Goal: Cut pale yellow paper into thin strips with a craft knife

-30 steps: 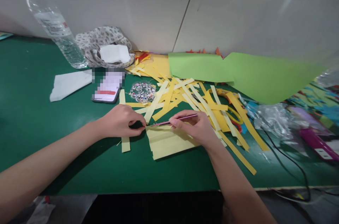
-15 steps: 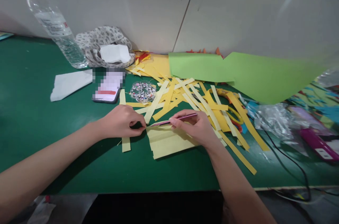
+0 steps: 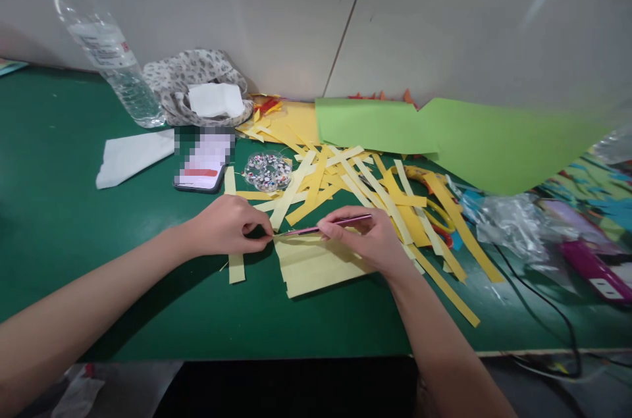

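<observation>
"Yellow sheet (image 3: 320, 270), where is it?"
"On the green table (image 3: 197, 319). The left hand (image 3: 232, 227) pinches its far left corner, thumb and finger together."
"And the right hand (image 3: 364, 237)?"
"Over its other end, fingers closed around a slim pink tool (image 3: 301, 231) that points along the far edge."
"Beyond that?"
"Paper strips (image 3: 316, 178) in a loose heap, with a phone (image 3: 200, 174) and a bottle (image 3: 106, 49) off to the left."
</observation>
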The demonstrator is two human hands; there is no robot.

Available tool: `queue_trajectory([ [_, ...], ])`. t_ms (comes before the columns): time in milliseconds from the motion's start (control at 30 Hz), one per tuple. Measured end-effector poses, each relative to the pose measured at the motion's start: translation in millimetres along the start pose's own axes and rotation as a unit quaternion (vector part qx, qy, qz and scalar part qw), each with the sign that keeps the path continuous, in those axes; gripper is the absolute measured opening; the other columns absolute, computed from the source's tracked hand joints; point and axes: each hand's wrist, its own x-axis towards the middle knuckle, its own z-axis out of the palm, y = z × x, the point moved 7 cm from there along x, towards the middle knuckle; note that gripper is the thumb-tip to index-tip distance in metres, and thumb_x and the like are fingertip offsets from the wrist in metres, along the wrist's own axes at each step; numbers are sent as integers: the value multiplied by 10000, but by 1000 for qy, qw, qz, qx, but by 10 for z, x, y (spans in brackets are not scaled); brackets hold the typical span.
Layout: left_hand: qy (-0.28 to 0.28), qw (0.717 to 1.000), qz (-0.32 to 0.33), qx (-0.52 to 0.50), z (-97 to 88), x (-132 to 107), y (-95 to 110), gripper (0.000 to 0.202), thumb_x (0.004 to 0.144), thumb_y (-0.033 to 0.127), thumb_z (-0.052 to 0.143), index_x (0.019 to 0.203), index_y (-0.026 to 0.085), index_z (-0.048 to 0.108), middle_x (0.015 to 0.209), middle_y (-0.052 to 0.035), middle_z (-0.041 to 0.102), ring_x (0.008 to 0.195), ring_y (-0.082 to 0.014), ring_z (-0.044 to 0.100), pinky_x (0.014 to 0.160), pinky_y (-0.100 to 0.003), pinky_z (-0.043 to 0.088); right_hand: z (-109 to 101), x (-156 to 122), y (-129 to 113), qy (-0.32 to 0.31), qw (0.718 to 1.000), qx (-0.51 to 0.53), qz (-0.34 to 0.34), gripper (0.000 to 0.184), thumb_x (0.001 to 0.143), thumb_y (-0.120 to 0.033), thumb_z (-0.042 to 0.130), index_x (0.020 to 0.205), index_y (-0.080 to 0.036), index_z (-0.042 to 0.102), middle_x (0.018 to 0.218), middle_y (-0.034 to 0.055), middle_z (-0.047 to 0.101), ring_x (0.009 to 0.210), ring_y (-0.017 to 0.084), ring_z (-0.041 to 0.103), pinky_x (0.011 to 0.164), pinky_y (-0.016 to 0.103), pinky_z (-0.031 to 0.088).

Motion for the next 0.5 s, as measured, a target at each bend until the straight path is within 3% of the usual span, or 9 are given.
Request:
queue_trajectory([
  [500,8,1000,14,10,-8,6,30,161,784,246,573,804,218,730,456,61,492,455,-78,474,493,-204,328,20,15,-6,-10,1000,-14,15,158,698,-367,763,716,-211,743,652,26,723,633,174,684,624,300,559],
])
